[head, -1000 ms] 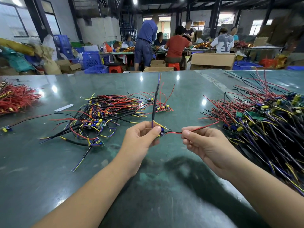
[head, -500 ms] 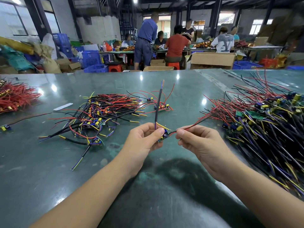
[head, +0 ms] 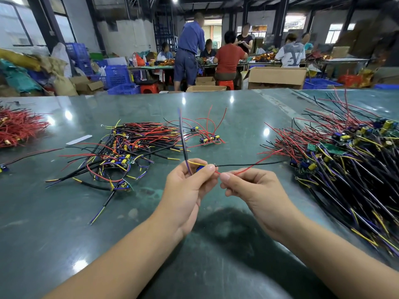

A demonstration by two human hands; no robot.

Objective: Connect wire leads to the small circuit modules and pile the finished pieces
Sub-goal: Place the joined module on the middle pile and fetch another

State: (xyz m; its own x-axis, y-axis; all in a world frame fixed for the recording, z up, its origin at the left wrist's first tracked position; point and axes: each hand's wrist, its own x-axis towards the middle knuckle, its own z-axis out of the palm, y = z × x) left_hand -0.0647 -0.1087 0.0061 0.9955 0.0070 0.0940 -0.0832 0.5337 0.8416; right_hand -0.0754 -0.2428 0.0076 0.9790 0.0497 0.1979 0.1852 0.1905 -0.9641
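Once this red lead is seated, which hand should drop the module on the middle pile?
Probably the left hand: it already pinches the module, and the middle pile lies on its side. The right hand only pinches the red lead.

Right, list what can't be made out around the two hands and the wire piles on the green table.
Head view only:
- Small blue circuit module: mostly hidden by the left hand; its joints cannot be seen.
- Thin red wire lead: its end disappears between the right hand fingertips.
- Big tangled pile of black, red and yellow wires: cut off by the right edge.
- Red wire bundle: cut off by the left edge.
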